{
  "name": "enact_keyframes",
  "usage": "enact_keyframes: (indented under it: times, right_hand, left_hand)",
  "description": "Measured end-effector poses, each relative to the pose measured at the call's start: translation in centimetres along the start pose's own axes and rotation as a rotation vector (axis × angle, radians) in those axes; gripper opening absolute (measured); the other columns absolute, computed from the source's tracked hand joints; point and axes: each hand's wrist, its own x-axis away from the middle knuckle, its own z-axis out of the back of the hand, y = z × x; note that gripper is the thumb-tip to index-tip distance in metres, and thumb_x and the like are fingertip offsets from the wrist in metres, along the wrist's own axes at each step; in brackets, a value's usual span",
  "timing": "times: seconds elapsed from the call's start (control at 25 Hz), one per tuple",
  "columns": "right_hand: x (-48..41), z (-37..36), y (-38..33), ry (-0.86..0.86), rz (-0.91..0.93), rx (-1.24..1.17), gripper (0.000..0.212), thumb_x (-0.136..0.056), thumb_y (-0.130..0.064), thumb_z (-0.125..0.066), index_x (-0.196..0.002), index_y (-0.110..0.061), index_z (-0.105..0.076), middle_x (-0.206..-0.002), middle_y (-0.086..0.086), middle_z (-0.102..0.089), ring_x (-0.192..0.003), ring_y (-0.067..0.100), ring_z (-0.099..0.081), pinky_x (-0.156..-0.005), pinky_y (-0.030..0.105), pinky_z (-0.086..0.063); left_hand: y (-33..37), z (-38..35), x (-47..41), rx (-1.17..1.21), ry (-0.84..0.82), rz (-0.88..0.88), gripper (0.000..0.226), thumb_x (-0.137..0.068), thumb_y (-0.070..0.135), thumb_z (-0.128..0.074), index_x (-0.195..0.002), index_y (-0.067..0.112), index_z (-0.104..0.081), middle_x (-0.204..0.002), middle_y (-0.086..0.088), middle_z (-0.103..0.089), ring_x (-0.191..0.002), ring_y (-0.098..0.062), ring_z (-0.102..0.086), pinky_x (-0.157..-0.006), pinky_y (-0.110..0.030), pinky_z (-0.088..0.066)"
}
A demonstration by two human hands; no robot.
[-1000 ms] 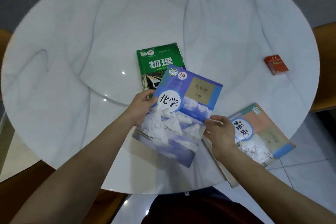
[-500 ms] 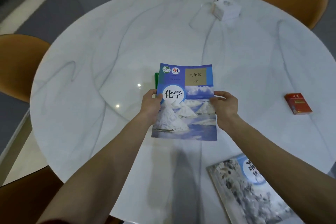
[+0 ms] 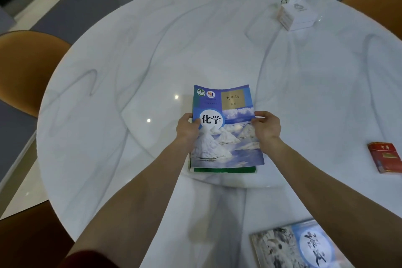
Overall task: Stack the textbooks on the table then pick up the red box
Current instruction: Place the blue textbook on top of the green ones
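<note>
The blue chemistry textbook (image 3: pixel 226 126) is held by both long edges over the green textbook (image 3: pixel 224 169), of which only a strip along the near edge and a sliver along the left side can be seen; whether the blue one already rests fully on it cannot be told. The left hand (image 3: pixel 188 129) is pinched on the left edge, thumb on the cover, and the right hand (image 3: pixel 266 127) is pinched on the right edge in the same way. The far edge of the blue cover is seen to curl upward a little, so the book is judged a thin, light paperback that bends easily; it is best supported at both sides, as now, and squared by pushing on the edges rather than the cover. A third textbook (image 3: pixel 304 246), blurred, lies flat on the table (image 3: pixel 130 61) near the person, well apart from the pile, and is judged to be added next; being glossy and flat, it would probably be slid toward the table edge or lifted at a corner. The red box (image 3: pixel 385 156) lies on the table far to the right, untouched. It appears small, light and rigid, and could be taken across its narrow sides with one hand.
</note>
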Motion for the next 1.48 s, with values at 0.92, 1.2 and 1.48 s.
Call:
enact_keyframes:
  times: [0.92,1.2,1.48]
  right_hand:
    - [-1.2,-1.7,2.8,-0.032,0.171,0.493,0.025,-0.092,-0.001,-0.046,-0.095,0.008,-0.069,-0.098,0.024,-0.070,-0.076,0.029,-0.054,-0.069,0.026,-0.039]
    - [-1.1,-1.6,2.7,-0.040,0.167,0.546,0.023,-0.090,-0.001,-0.048,-0.093,0.009,-0.069,-0.099,0.025,-0.070,-0.085,0.035,-0.061,-0.074,0.034,-0.049]
    - [0.2,-0.1,2.2,-0.084,0.158,0.569,0.027,-0.092,-0.011,-0.050,-0.113,-0.001,-0.065,-0.118,0.018,-0.066,-0.107,0.033,-0.062,-0.090,0.034,-0.050]
  left_hand:
    - [-3.1,-0.1,-1.6,-0.802,0.045,-0.300,0.032,-0.099,0.021,-0.044,-0.120,-0.002,-0.053,-0.122,-0.019,-0.049,-0.107,-0.033,-0.052,-0.090,-0.036,-0.045]
    - [-3.0,0.1,-1.3,-0.834,0.024,-0.282,0.033,-0.099,0.021,-0.043,-0.120,-0.002,-0.052,-0.123,-0.020,-0.049,-0.108,-0.033,-0.054,-0.093,-0.037,-0.046]
    - [-1.9,0.4,0.1,-1.016,0.078,-0.346,0.033,-0.097,0.023,-0.044,-0.123,0.005,-0.051,-0.122,-0.018,-0.051,-0.114,-0.033,-0.048,-0.091,-0.042,-0.045]
